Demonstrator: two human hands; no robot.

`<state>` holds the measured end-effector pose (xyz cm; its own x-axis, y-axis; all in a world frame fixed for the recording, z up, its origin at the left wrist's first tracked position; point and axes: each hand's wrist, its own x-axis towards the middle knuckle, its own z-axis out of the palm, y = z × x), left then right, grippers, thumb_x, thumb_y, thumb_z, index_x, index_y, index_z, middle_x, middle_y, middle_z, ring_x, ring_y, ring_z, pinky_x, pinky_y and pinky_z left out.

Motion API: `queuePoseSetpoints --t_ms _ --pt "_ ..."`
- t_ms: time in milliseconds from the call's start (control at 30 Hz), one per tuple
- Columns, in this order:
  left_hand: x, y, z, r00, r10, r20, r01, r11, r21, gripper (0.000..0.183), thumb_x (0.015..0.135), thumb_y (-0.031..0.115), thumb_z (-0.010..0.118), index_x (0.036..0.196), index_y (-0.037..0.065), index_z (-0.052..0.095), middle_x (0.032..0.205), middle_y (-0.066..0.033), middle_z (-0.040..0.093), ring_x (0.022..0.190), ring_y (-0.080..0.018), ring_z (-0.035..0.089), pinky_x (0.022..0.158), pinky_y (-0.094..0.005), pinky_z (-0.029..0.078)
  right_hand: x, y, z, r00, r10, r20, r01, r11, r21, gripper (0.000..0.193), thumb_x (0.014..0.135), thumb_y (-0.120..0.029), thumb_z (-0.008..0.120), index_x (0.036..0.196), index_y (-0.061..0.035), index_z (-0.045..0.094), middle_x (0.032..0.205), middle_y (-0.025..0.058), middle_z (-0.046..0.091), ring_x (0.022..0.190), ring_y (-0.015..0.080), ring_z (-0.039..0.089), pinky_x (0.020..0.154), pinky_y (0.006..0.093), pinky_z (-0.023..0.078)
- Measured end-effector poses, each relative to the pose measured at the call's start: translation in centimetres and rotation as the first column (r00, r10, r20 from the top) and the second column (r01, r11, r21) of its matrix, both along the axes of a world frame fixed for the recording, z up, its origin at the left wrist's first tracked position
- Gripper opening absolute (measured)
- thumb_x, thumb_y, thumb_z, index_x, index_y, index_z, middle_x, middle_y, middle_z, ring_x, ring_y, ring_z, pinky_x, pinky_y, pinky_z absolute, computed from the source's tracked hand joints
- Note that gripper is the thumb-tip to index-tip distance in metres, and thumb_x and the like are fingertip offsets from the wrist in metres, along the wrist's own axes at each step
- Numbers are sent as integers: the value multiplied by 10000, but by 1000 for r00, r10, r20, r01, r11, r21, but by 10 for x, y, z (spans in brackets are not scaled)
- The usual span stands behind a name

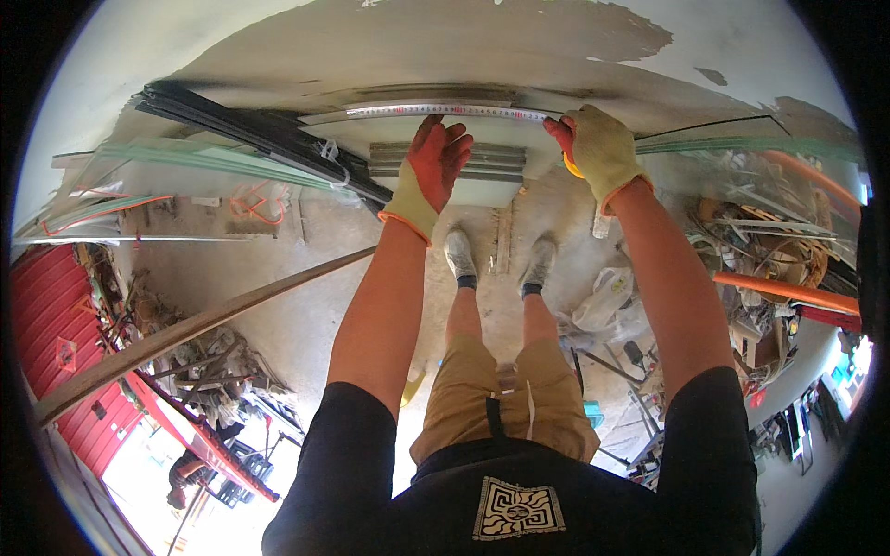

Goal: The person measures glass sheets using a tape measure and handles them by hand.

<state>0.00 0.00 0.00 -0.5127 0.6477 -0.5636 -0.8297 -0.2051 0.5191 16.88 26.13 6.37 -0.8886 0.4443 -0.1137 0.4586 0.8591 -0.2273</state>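
A white tape measure blade (445, 110) stretches sideways near the wall, along the upper edge of a leaning sheet or frame. My right hand (603, 153), in a cream glove with red fingers, grips the tape measure by its yellow case (572, 167), at the blade's right end. My left hand (429, 178), in a matching glove, is just below the blade, with its fingers apart; its fingertips reach the blade or lie close under it. Grey strips (447, 159) run across between my hands.
Dark metal profiles (250, 134) and glass sheets (204, 159) lean at the left. More glass (732, 144) stands at the right. A long wooden bar (204, 329) slants across the left. Plastic bags (607, 301) and clutter lie right of my feet. Another person (190, 471) is far lower left.
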Motion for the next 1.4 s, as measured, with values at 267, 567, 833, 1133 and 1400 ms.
queuePoseSetpoints --t_ms 267,567,833,1133,1400 --pt "2 8 13 1000 -5 6 5 999 -53 571 1149 299 615 1666 139 434 1285 -94 725 1111 -239 726 948 -390 599 -1 4 1 1000 -23 -3 23 1000 -3 523 1070 -581 619 855 -132 781 918 155 730 862 410 729 770 535 592" --pt "3 -27 -23 998 -9 66 16 995 -100 392 1133 365 653 1438 123 623 1354 -134 705 1252 -323 675 1094 -494 548 38 -29 -4 986 84 145 -24 927 -373 532 1072 -578 609 953 -98 806 981 185 792 932 430 754 789 530 574" --pt "17 -49 -25 980 -101 -174 83 990 -110 401 1055 64 730 1439 32 619 1205 -78 729 1068 -184 726 937 -341 612 89 -81 -18 986 -121 115 165 812 -560 401 1026 -487 745 1051 -99 842 927 185 777 832 379 750 739 436 575" --pt "0 -4 21 324 -609 -724 -305 657 -690 405 1076 363 693 1348 64 717 1301 -124 741 1158 -320 710 1036 -416 556 151 -84 9 855 -394 336 503 476 -721 490 1039 -546 711 1042 -72 836 858 178 781 747 316 753 695 442 565" --pt "-11 30 51 -224 -873 -432 -632 468 -617 490 985 321 724 1434 126 693 1419 -199 640 1430 -410 526 1231 -584 381 274 -86 -14 770 -584 255 531 367 -763 283 1056 -302 783 1065 -19 791 839 48 743 681 134 652 657 305 517"
